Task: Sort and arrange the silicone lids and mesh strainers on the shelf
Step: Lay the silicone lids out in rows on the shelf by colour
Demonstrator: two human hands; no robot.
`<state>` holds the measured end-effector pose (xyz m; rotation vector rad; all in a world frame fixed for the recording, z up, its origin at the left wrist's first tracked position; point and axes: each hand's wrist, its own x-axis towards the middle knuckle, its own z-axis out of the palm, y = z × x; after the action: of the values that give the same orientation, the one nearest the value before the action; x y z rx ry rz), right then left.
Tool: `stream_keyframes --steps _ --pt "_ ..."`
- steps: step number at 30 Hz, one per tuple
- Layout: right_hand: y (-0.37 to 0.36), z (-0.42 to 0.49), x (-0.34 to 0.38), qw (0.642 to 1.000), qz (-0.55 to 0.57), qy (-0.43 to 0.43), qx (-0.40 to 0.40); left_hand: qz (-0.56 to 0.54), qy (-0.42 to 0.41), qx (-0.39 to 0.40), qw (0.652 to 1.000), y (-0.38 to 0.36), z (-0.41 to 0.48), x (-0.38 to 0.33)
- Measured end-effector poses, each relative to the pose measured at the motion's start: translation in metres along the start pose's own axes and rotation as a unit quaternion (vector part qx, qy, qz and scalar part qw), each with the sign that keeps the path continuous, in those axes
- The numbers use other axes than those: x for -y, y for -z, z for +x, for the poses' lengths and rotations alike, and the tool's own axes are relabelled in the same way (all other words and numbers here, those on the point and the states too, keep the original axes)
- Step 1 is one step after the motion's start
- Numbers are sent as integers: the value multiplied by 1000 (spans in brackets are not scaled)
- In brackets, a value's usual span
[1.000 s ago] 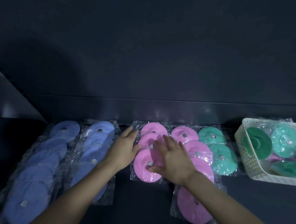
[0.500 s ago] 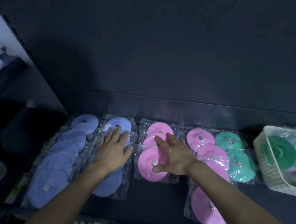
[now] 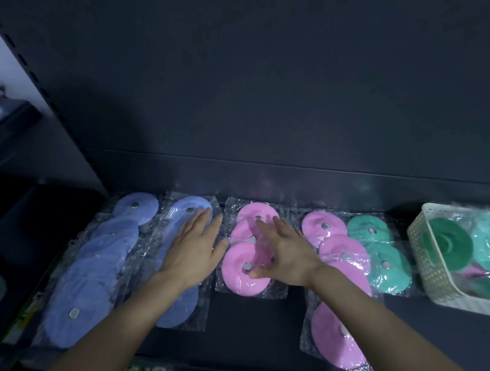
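Note:
Round silicone lids in clear plastic bags lie in rows on a dark shelf [image 3: 246, 330]. Two rows of blue lids [image 3: 93, 263] run down the left. My left hand [image 3: 194, 249] lies flat, fingers straight, on the second blue row [image 3: 178, 308]. A short row of pink lids [image 3: 242, 271] sits in the middle, and my right hand [image 3: 285, 251] rests on it with fingers spread. Another pink row [image 3: 338, 337] lies further right, with teal lids [image 3: 387, 262] beside it.
A white perforated basket [image 3: 428, 271] holding green, teal and pink bagged lids stands at the far right. A slotted shelf upright [image 3: 37, 82] rises on the left, with pale items on neighbouring shelves beyond it. A dark back wall closes the shelf behind the rows.
My left hand has shifted left from the edge of the pink row onto the second blue row. My right hand stays on the middle pink row. The camera view has turned left.

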<state>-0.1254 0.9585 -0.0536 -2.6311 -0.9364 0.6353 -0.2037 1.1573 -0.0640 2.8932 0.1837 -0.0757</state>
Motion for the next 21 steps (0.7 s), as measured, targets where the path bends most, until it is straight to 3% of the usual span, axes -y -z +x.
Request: stream_keyframes --steps 10,15,21 --pt "20 -59 -49 994 -14 -38 -99 -68 -187 23 980 -6 -7 -76" --pt "22 -83 -82 992 -27 -99 -67 -54 -223 60 972 -16 -7 -108" --pt "10 -106 -97 994 -41 -95 -20 5 -242 111 964 -19 2 -133"
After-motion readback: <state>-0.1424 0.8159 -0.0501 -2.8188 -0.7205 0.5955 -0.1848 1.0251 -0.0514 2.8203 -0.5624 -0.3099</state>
